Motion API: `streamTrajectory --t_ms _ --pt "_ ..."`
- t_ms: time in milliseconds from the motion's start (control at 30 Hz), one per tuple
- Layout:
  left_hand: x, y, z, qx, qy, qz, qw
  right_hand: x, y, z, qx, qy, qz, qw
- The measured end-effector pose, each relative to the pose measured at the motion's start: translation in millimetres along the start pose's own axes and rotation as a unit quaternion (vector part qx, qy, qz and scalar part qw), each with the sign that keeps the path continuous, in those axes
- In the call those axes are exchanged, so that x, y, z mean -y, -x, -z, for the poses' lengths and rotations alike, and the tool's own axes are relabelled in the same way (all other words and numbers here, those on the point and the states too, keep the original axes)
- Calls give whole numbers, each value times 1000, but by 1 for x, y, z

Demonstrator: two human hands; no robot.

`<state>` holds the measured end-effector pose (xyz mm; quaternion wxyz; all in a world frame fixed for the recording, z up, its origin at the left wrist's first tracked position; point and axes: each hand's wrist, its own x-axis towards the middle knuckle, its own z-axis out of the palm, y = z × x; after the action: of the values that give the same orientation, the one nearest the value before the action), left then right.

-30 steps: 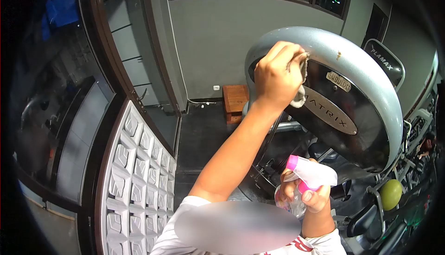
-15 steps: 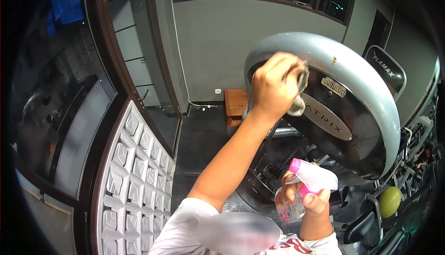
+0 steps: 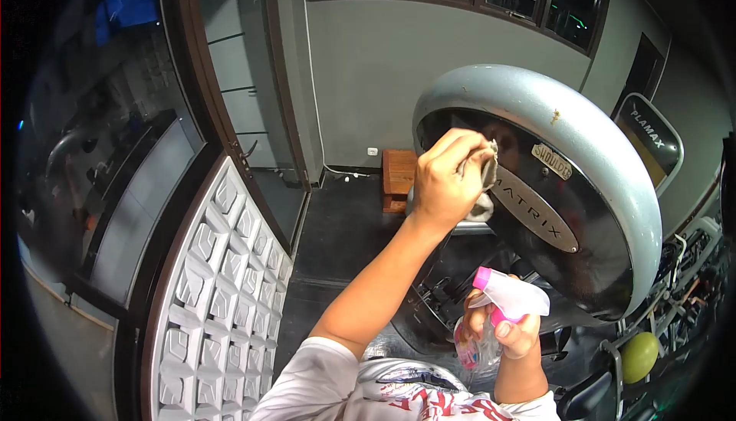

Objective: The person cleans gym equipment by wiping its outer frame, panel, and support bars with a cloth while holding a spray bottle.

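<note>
My left hand [image 3: 447,183] is closed around a greyish cloth [image 3: 483,208], part of which hangs below the fingers. It is at the left side of the machine's glossy black panel [image 3: 606,241], near the oval MATRIX plate [image 3: 537,212]. A thick silver rim [image 3: 529,88] curves around the panel, and a small SHOULDER label [image 3: 551,161] sits above the plate. Lower down, my right hand [image 3: 520,338] grips a clear spray bottle [image 3: 515,294] with a white and pink trigger head, its pink nozzle pointing left.
A white block-patterned panel [image 3: 222,291] and a glass door [image 3: 238,99] stand on the left. Behind the machine is a wooden box [image 3: 397,176] by the grey wall. At right are a PLAMAX board [image 3: 648,134], a green ball [image 3: 640,357] and more gym equipment.
My left hand has moved down and slightly left with the cloth, away from the silver rim. The right hand still holds the spray bottle in much the same place. The view has shifted slightly.
</note>
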<state>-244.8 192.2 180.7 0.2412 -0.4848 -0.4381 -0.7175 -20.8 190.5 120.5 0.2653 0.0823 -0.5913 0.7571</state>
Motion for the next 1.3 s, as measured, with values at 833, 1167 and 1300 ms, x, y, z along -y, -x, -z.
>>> streamTrajectory --t_ms 833,1167,1300 --pt "-26 -18 -8 -11 -63 -9 998 21 8 30 48 20 -67 996" --pt "-34 -15 -16 -36 -85 -37 995 19 10 39 53 -3 -71 996" --pt "-47 -23 -17 -20 -90 -29 995 22 8 41 64 -31 -68 995"
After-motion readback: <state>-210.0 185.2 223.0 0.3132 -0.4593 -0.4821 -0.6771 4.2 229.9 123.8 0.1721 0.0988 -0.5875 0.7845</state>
